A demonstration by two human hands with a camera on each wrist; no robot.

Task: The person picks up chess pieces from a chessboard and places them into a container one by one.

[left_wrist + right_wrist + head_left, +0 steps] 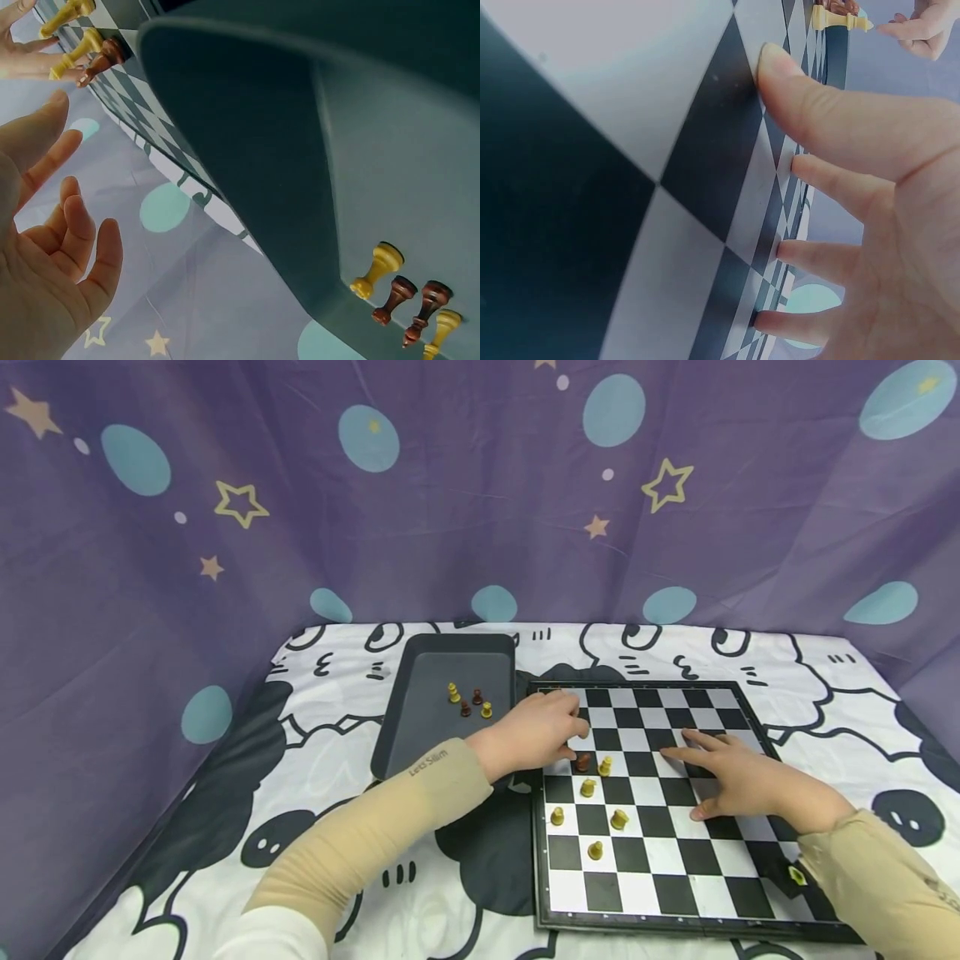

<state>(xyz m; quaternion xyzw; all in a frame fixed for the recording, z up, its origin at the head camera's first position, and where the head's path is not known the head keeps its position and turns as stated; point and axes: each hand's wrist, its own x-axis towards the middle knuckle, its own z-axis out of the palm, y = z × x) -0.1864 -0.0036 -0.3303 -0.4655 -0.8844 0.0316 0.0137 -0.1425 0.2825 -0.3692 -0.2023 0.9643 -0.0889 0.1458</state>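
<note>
My left hand (534,731) hovers over the left edge of the chessboard (645,789), thumb and fingers apart with nothing between them. Just beyond its thumb stands a dark brown chess piece (582,763), beside a yellow chess piece (605,767). Several more yellow pieces, such as this one (618,819), stand on the squares nearer the front left. With fingers spread, my right hand (738,781) rests its fingertips on the right half of the board. In the right wrist view, its thumb (832,112) lies close along the checkered surface.
A dark grey tray (427,710) lies left of the board, holding two yellow pieces (453,693) and two brown pieces (477,697). Black-and-white cartoon cloth (330,752) covers the table. Behind it hangs a purple curtain (480,510). A small black object (787,877) sits by my right sleeve.
</note>
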